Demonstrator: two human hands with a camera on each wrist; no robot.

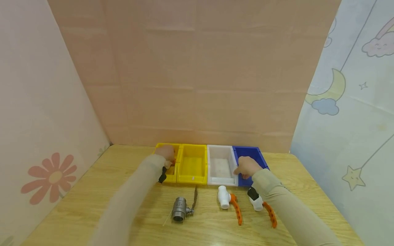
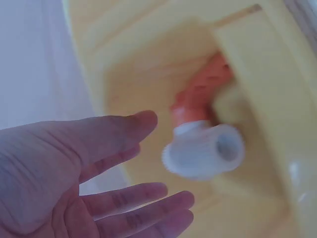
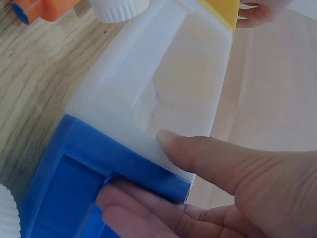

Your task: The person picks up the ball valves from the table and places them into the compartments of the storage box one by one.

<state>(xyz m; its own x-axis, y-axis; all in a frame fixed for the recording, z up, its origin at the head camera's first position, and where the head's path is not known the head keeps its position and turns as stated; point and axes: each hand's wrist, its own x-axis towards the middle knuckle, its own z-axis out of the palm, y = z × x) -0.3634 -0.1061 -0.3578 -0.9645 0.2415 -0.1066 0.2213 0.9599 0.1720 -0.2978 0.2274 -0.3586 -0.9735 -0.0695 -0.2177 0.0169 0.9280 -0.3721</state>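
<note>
At the leftmost yellow bin, my left hand reaches in over the edge. In the left wrist view its fingers are spread apart, holding nothing. Right beside the fingertips, a white plastic ball valve with an orange lever handle lies inside that bin. My right hand pinches the adjoining walls of the white bin and the blue bin. Its thumb lies over the white bin's side, while the other fingers reach down inside the blue one.
A second yellow bin stands between the left one and the white bin. In front of the row lie a metal ball valve and two white valves with orange handles, one in the middle and one near the right sleeve.
</note>
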